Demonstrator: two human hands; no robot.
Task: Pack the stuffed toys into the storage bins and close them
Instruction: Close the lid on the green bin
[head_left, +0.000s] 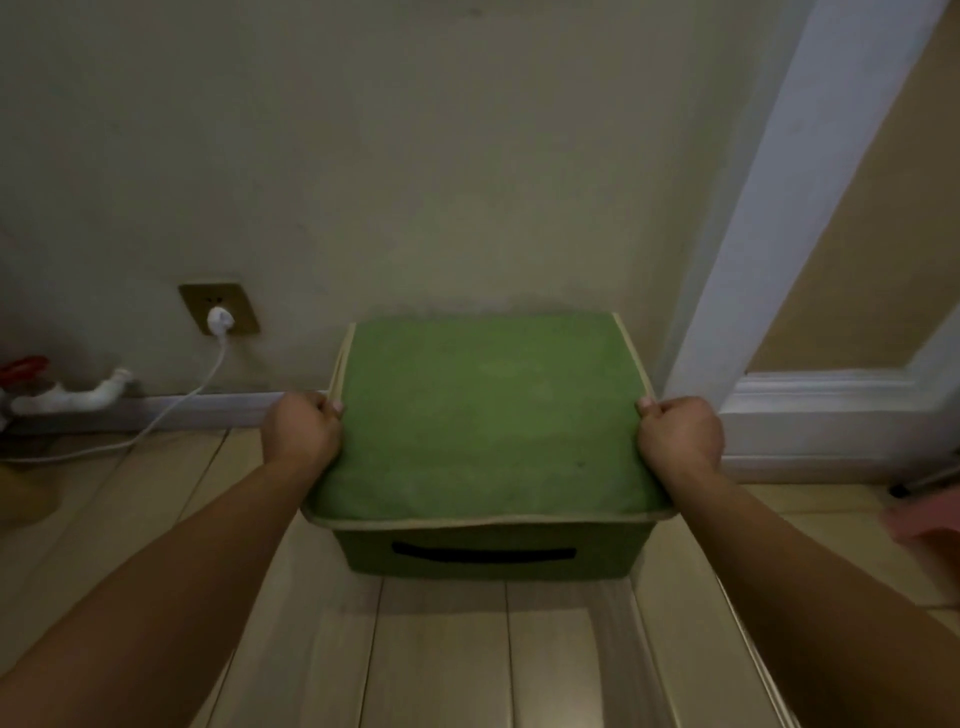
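Observation:
A green fabric storage bin (488, 558) with a dark handle slot in its front stands on the wooden floor against the wall. Its green lid (488, 415), trimmed in beige, lies flat over the top, so the inside is hidden and no stuffed toys show. My left hand (301, 431) is closed on the lid's left edge. My right hand (680, 431) is closed on the lid's right edge. Both forearms reach in from the bottom corners.
A wall socket (218, 309) with a white plug and cable (171, 410) sits left of the bin. White pipes with a red valve (67, 395) run along the skirting at far left. A white door frame (779, 208) rises at right. Something pink (924, 525) lies at the right edge.

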